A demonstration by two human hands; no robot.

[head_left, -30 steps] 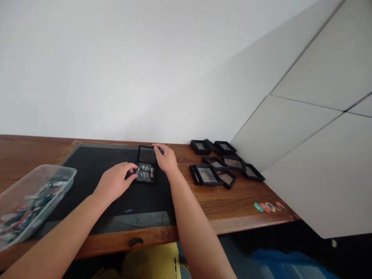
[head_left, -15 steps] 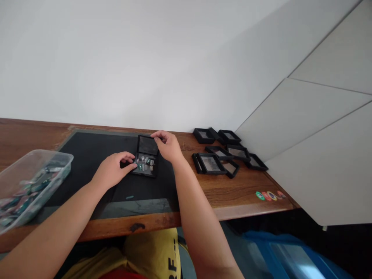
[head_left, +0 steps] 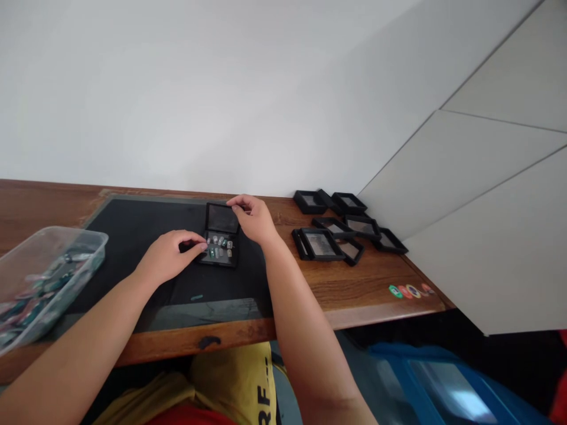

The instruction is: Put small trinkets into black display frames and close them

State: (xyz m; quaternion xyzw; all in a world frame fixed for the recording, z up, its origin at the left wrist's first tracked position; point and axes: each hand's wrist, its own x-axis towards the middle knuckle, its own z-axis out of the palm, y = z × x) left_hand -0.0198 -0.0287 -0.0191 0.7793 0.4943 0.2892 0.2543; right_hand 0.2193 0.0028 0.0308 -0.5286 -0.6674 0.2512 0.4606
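A small black case (head_left: 221, 264) stands opened on the dark mat, its windowed lid (head_left: 222, 219) tilted up at the back. Inside lie two rows of small shiny pieces (head_left: 221, 252), green, clear and pale, that look like press-on nails. My right hand (head_left: 253, 217) grips the lid's right edge between thumb and fingers. At the case's left edge is my left hand (head_left: 170, 255), thumb and forefinger pinched together over the end of the rows. Whatever sits between those fingertips is too small to make out.
A clear plastic tub (head_left: 95, 236) of green and pink pieces stands at left. One green sliver (head_left: 196, 297) lies on the mat (head_left: 137, 227). Several black cases (head_left: 322, 243) are spread at right, near round stickers (head_left: 405, 291). A wall and white panels border the table.
My left thumb and forefinger have closed together at the case's left edge. The right hand still has the lid. The whole view has shifted slightly.
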